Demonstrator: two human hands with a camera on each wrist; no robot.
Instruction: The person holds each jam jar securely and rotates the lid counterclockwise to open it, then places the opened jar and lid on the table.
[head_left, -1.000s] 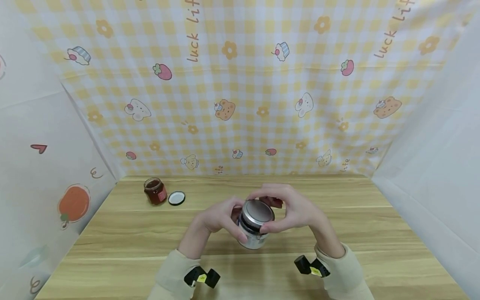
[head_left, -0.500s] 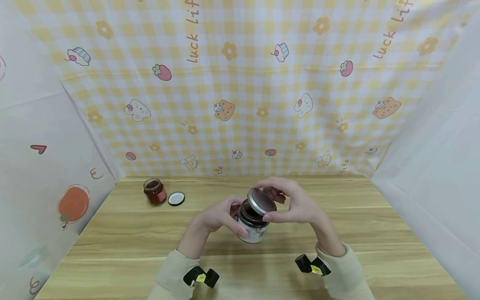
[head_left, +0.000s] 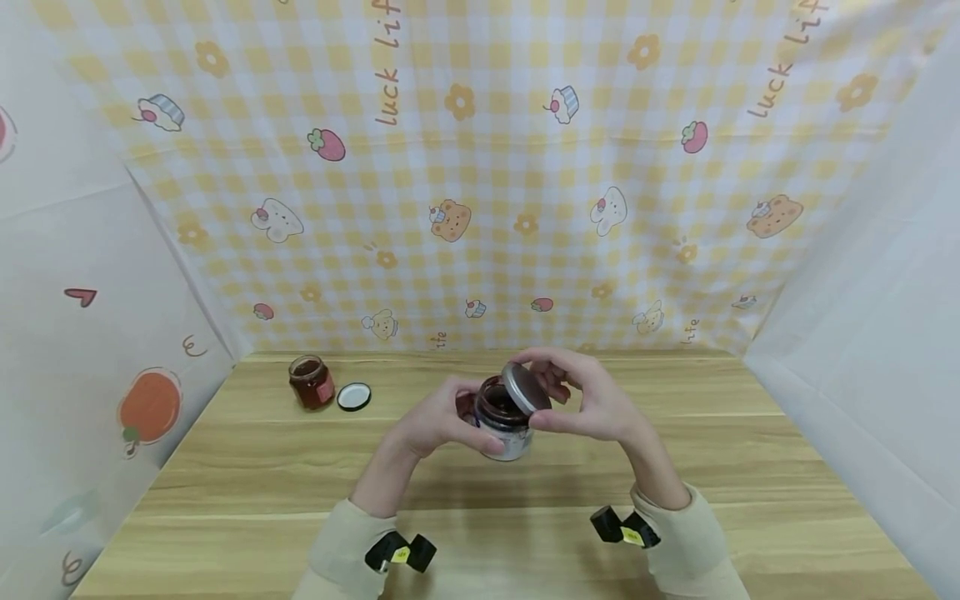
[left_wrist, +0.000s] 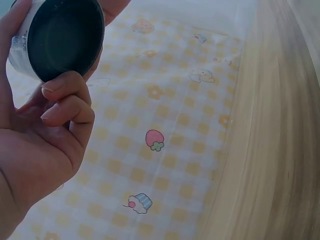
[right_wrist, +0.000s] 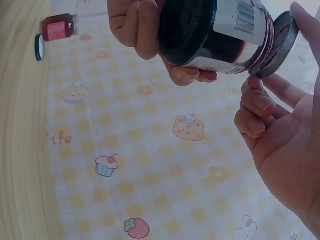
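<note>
A glass jar of dark jam (head_left: 512, 442) with a white label is held up above the table by my left hand (head_left: 450, 423), thumb at the front and fingers round the far side. My right hand (head_left: 588, 398) pinches the silver lid (head_left: 528, 388) by its edge. The lid stands steeply tilted at the right side of the jar's mouth, and the dark inside shows. In the right wrist view the lid (right_wrist: 280, 46) leans against the jar's threaded rim. The left wrist view shows the jar's dark base (left_wrist: 65, 40) with fingertips at its edge.
On the back left of the wooden table (head_left: 247, 492) stands an open jar of red-brown jam (head_left: 311, 383). Beside it lies a lid (head_left: 354, 397) with its white inside up. A checked cloth (head_left: 495, 167) hangs behind, with white sheets at both sides.
The silver lid has come off the jar's mouth and tipped up to the right in my right hand. My left hand has raised the jar slightly, away from me.
</note>
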